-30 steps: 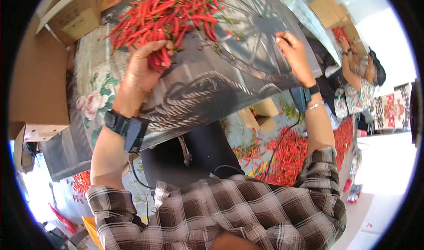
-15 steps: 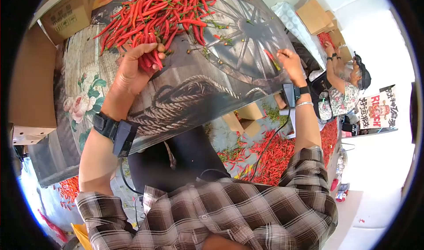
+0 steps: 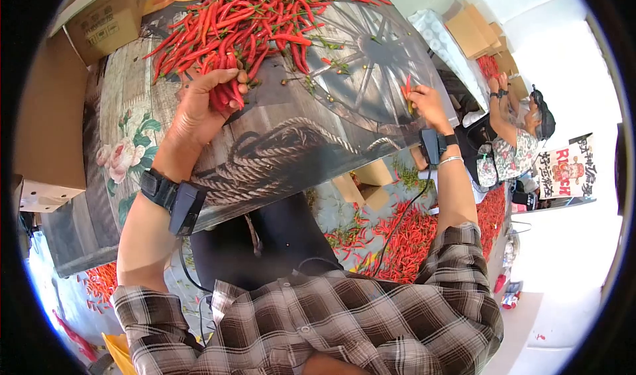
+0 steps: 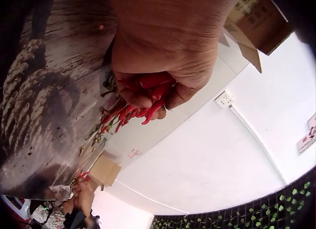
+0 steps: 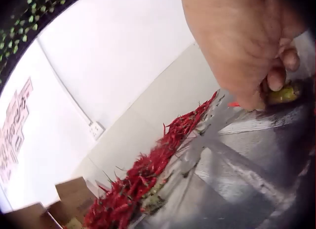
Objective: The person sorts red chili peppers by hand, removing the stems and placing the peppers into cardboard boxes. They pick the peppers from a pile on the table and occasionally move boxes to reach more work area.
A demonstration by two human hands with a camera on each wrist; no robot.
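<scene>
Head view: your left hand (image 3: 199, 107) clenches a bunch of slim red chillies (image 3: 224, 91) at the edge of the loose red chilli pile (image 3: 258, 17). Your right hand (image 3: 427, 103), well apart across the picture-printed surface (image 3: 298, 143), pinches a single red chilli (image 3: 407, 89) pointing away from you.
Left wrist view: fingers (image 4: 129, 97) wrapped tight round the bunch.
Right wrist view alone shows a green stem end (image 5: 286, 94) between fingertips (image 5: 275, 81).

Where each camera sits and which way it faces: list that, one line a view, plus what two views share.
Head: on the person's head, looking down at the table and chilli pile; both forearms, plaid sleeves, left hand and right hand show.
Left wrist: on the wrist, looking along the palm; the left hand grips a chilli bunch.
Right wrist: on the wrist, looking across the table; the right hand pinches a chilli.
Shared: head and right wrist both show the chilli pile.
</scene>
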